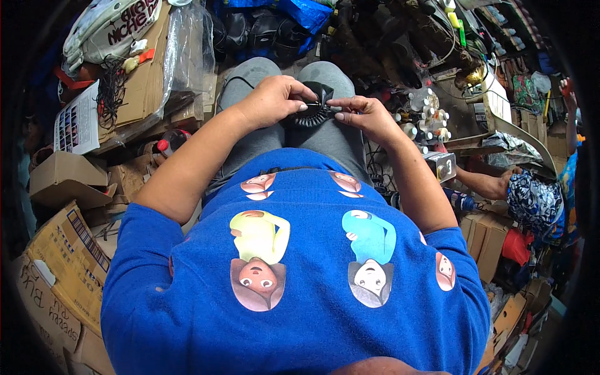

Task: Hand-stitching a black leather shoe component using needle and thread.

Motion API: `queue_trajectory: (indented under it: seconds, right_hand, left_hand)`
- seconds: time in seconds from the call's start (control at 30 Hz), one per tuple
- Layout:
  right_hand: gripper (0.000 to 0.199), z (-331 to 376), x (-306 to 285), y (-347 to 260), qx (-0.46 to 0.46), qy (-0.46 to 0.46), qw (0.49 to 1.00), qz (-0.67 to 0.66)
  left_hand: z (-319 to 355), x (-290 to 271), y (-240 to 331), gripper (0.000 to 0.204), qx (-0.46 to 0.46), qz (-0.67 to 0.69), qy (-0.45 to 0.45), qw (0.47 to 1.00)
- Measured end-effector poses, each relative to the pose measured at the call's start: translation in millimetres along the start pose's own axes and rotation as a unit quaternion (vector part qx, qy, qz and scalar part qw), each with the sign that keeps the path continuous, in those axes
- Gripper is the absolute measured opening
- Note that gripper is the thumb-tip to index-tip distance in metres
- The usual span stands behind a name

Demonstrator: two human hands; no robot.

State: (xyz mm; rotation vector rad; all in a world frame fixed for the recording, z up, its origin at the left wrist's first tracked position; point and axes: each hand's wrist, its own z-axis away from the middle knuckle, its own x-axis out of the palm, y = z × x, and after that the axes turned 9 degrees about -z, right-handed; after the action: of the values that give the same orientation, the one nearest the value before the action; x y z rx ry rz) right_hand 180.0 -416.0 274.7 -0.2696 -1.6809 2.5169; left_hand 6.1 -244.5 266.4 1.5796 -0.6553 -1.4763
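Narrow pinch on both sides, thumb to index: left hand (275, 99) and right hand (369, 119) have hold of the black ribbed piece (309, 119) at its upper part, fingertips close together but not touching across it. Thin light sliver shows between fingertips, too small to ID. Piece sits over the lap, between the thighs of the grey trousers (255, 149), ribs curving along its lower edge. Clear bottles (427, 112) clustered to the right; red-capped bottle (165, 146) and open cardboard box (70, 180) to the left. Another person's patterned clothing (532, 201) far right.
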Motion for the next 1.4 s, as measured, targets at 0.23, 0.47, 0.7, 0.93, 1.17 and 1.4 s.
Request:
queue_trajectory:
  seconds: [0.23,0.47,0.7,0.93,1.17,1.4]
  right_hand:
    - [0.020,-10,8,-2,-0.007,0.041,0.997,-0.069]
    - [0.014,-17,-5,3,-0.068,0.064,0.994,0.061]
    - [0.021,3,-8,22,-0.150,0.084,0.983,0.067]
    - [0.015,47,-8,-7,-0.070,0.075,0.988,-0.118]
    - [0.015,5,-27,-18,-0.260,0.236,0.858,0.374]
    - [0.007,17,33,-50,-0.214,0.003,0.797,0.565]
  left_hand:
    - [-17,15,-12,0.019,-0.087,0.158,-0.009,0.984]
    - [-14,0,-9,0.010,0.053,-0.058,0.068,0.995]
    - [4,-7,24,0.009,0.003,-0.177,0.034,0.984]
    - [5,-5,23,0.010,0.081,-0.246,0.025,0.966]
    - [5,-5,28,0.011,0.108,-0.294,0.015,0.950]
    - [15,-5,23,0.010,0.097,-0.290,-0.028,0.952]
